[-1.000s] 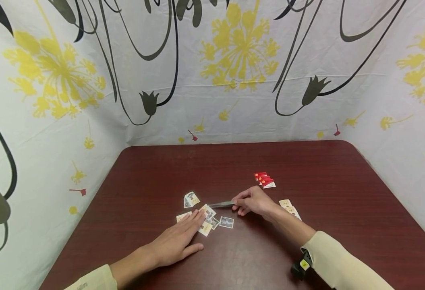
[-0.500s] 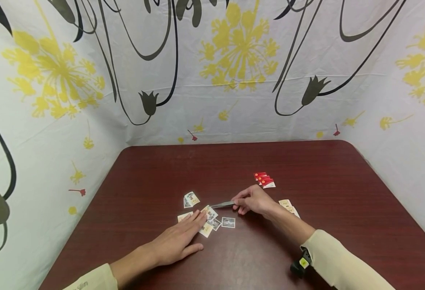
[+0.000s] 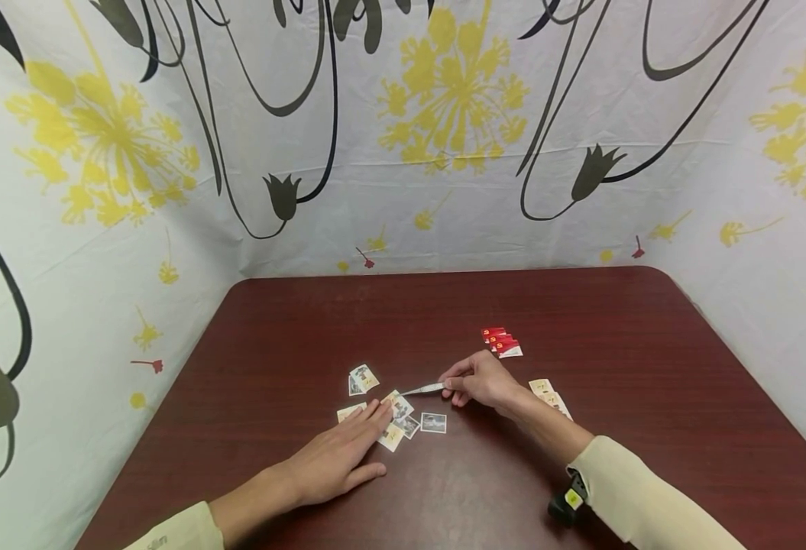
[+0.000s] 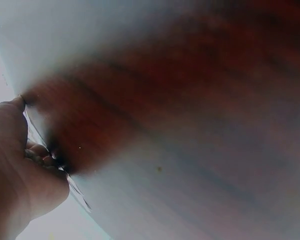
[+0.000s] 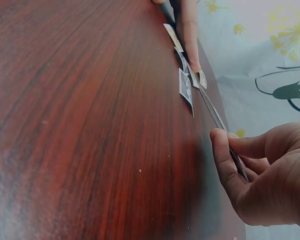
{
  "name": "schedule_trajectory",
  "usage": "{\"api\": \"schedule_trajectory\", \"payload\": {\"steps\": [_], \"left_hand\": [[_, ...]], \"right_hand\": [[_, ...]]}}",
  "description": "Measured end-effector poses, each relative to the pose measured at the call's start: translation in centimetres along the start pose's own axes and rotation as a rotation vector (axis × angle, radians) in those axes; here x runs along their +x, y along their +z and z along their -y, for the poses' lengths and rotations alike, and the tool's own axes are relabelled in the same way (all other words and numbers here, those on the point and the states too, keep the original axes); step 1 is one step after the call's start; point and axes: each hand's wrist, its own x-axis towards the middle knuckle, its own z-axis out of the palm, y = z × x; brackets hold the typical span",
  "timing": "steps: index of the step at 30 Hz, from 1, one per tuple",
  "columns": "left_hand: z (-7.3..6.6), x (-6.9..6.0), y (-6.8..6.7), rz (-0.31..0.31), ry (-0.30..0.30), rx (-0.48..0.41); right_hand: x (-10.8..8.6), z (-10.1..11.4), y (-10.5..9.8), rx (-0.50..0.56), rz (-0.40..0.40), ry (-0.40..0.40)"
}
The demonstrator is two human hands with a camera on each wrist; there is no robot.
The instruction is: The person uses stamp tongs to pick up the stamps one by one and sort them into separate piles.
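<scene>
Our left hand (image 3: 334,460) lies with fingers straight across a loose cluster of small cream-and-white printed paper rectangles (image 3: 399,406) on the glossy red-brown wood-grain tabletop (image 3: 581,309). Apart from it, our right hand (image 3: 483,382) pinches slim silver metal tweezers (image 3: 423,389) between thumb and fingers. Their tips reach the cluster just beside the left fingertips; whether they grip a piece, we cannot tell. We have a small white-bordered grey picture rectangle (image 3: 433,423) just right of the cluster. Farther off lie fanned red-and-white cards (image 3: 502,343), with overlapping cream cards (image 3: 550,397) near our right forearm.
</scene>
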Motion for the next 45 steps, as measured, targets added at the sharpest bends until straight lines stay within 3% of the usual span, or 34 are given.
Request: {"api": "schedule_trajectory", "payload": {"steps": [14,17,23,26,35,45], "left_hand": [[-0.4,0.4,-0.5,0.008,-0.015,0.017],[-0.8,0.6,-0.3,-0.041,-0.05,-0.013],[-2.4,1.6,0.4,-0.241,-0.232,-0.219],[-3.1,2.2,0.6,-0.305,-0.286,-0.277],[-3.9,2.6,1.1,-0.329,-0.371,-0.307],[-4.5,3.0,1.4,-0.356,-0.376,-0.315]], "right_hand": [[-1.2,0.1,-0.3,0.093,-0.073,0.016],[-1.7,0.1,-0.4,0.113,-0.103,0.021],[-2.8,-0.2,-0.6,0.169,-0.182,0.061],[-3.2,-0.4,-0.7,0.176,-0.196,0.066],[-3.9,-0.6,-1.0,0.133,-0.183,0.057],[-4.0,-0.6,-1.4,0.143,-0.151,0.062]]}}
